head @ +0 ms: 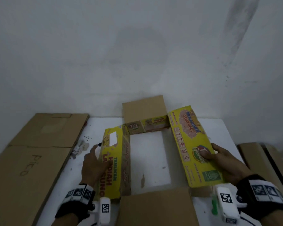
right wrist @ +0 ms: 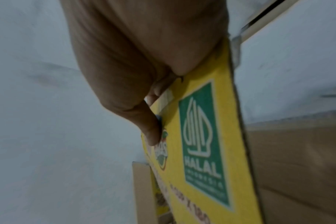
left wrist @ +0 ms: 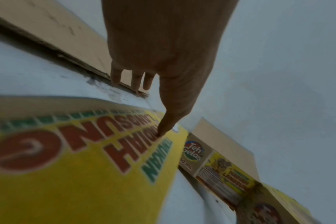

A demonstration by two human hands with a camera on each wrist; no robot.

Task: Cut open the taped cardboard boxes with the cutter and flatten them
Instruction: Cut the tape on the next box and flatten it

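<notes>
A yellow printed tea box (head: 148, 127) stands open on the white table (head: 219, 132), and the tabletop shows through its middle. Its plain brown far flap (head: 144, 110) and near flap (head: 155, 207) are spread out. My left hand (head: 92, 163) holds the left yellow flap (head: 114, 162) at its outer edge. The thumb (left wrist: 168, 122) presses on the printed face (left wrist: 86, 174) and the fingers reach past the edge. My right hand (head: 222, 160) grips the right yellow flap (head: 189, 141), with the thumb (right wrist: 150, 133) on its printed side (right wrist: 201, 136). No cutter is in view.
Large flattened brown cardboard sheets (head: 31, 152) lie along the table's left side. More brown cardboard (head: 260, 162) lies at the right edge. A grey-white wall (head: 137, 54) stands right behind the table.
</notes>
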